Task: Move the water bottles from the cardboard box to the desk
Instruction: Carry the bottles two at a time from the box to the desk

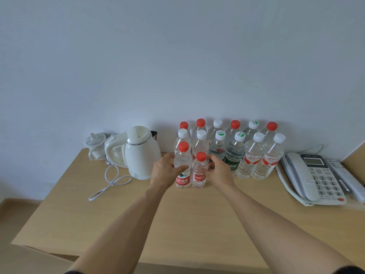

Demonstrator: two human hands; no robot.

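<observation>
Two clear red-capped plastic water bottles [182,167] [199,171] set upright on pale wooden desk [177,220] before standing rows, gripped by left hand [165,171] and right hand [220,172]; placing step, release presumably next; cardboard box unseen.
</observation>
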